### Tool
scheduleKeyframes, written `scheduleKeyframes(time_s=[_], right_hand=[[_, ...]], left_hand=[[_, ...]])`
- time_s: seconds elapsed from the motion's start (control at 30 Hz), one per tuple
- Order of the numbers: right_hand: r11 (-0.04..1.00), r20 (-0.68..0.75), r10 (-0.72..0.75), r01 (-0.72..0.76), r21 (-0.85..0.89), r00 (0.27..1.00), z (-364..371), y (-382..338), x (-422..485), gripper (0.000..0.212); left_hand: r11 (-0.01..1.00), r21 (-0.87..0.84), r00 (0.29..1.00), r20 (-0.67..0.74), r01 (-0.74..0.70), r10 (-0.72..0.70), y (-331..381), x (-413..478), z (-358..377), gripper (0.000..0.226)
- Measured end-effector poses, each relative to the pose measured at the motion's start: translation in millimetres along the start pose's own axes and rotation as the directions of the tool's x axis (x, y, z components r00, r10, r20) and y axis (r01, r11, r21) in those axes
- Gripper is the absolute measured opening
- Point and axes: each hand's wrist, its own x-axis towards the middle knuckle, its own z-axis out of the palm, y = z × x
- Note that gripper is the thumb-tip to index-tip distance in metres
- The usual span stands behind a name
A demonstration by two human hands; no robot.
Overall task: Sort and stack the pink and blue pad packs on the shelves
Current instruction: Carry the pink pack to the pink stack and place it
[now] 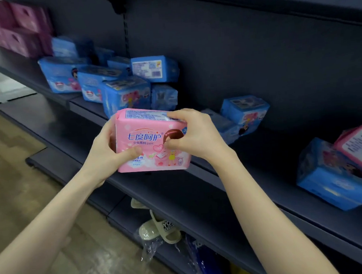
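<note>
Holding pink pack (146, 138) between both hands.

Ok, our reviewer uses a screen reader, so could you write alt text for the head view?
The left hand and right hand grip a pink pad pack in front of a dark shelf. Blue packs lie jumbled on it behind, with darker pink packs stacked far left.

Two hands (105, 149) (194, 134), two pink packs (146, 138) (359, 146), about a dozen blue packs (154, 69).
</note>
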Motion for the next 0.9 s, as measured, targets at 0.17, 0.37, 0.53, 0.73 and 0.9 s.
scheduleKeyframes(time_s=[0.17,0.37,0.53,0.73,0.9], right_hand=[[0.998,0.034,-0.047,0.046,0.044,0.998,45,-33,24,0.051],[0.99,0.084,-0.144,0.142,0.025,0.986,115,-87,64,0.047],[0.983,0.152,-0.185,0.184,0.025,0.971,178,-134,97,0.043],[0.969,0.202,-0.238,0.22,0.11,0.95,238,-186,134,0.043],[0.959,0.249,-0.273,0.243,0.145,0.929,280,-216,165,0.051]], left_hand=[[0.996,0.045,0.996,-0.049,0.074,-0.071,-14,-9,-56,0.067],[0.956,0.241,0.981,-0.138,0.165,-0.135,-35,-16,-144,0.062],[0.933,0.259,0.958,-0.21,0.25,-0.198,-51,-21,-219,0.08],[0.927,0.25,0.939,-0.272,0.279,-0.209,-62,-19,-298,0.08],[0.925,0.21,0.907,-0.352,0.317,-0.231,-72,-21,-347,0.068]])
